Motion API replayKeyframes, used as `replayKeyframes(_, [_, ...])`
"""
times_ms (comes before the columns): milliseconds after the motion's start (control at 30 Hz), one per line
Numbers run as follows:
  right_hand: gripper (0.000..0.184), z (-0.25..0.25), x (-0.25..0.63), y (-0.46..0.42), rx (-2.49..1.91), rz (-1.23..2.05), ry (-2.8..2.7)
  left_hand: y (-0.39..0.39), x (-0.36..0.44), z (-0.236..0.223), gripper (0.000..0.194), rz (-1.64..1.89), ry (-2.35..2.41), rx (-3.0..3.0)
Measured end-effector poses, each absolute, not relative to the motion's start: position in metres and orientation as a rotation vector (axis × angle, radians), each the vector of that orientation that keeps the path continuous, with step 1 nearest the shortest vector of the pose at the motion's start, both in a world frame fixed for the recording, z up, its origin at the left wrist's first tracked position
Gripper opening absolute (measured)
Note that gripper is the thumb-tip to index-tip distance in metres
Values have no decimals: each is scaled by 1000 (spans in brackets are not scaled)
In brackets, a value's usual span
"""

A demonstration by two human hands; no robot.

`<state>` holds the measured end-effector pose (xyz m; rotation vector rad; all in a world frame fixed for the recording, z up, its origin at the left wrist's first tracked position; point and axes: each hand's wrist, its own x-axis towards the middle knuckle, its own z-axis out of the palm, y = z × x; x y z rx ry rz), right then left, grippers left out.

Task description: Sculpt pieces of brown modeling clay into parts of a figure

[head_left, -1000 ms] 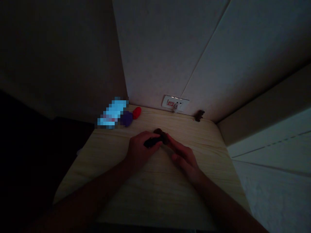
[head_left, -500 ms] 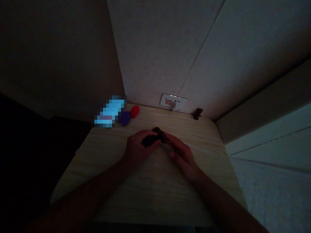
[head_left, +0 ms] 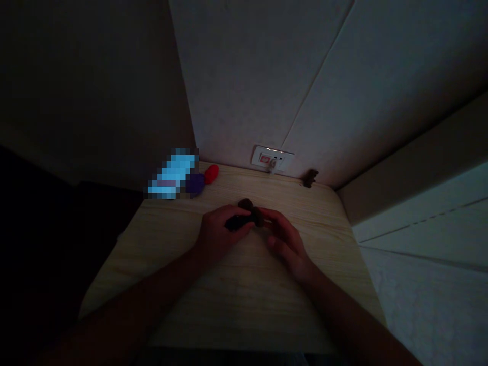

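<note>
Over the middle of the wooden tabletop (head_left: 229,300), my left hand (head_left: 217,229) is closed, thumb and fingers pinching a black, elongated piece (head_left: 237,222). At the right end of that piece are dark brown rounded parts (head_left: 246,204). The dim light hides whether it is all one object and what kind it is. My right hand (head_left: 285,244) lies just to the right, fingers stretched toward the brown end, fingertips at or touching it. Its thumb stands apart from the fingers.
At the back left lie a pixelated bright rectangle (head_left: 173,175), a purple lump (head_left: 195,184) and a red lump (head_left: 211,174). A wall socket (head_left: 272,158) with a plug sits behind. Near the back right corner stands a small dark brown piece (head_left: 310,178).
The brown end of the held piece has tilted and shows more rounded parts. My right fingers have eased slightly off it and curl a little more.
</note>
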<state>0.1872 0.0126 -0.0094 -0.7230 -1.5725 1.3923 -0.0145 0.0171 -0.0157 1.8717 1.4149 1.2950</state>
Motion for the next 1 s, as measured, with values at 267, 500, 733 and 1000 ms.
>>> replayKeyframes(267, [50,-14,191,15,-723,1330,-1631,18,-15,-15,20,1285,1457,1830])
replayKeyframes(500, [56,-17,192,11,-700,1495,-1542,17,-15,-13,19,1295,1507,1799])
replayKeyframes(733, [54,-13,193,11,-757,1411,-1652,17,-14,-13,19,1309,1529,1778])
replayKeyframes(1000, [51,-18,188,13,-690,1415,-1539,16,-13,-11,22,1320,1503,1816])
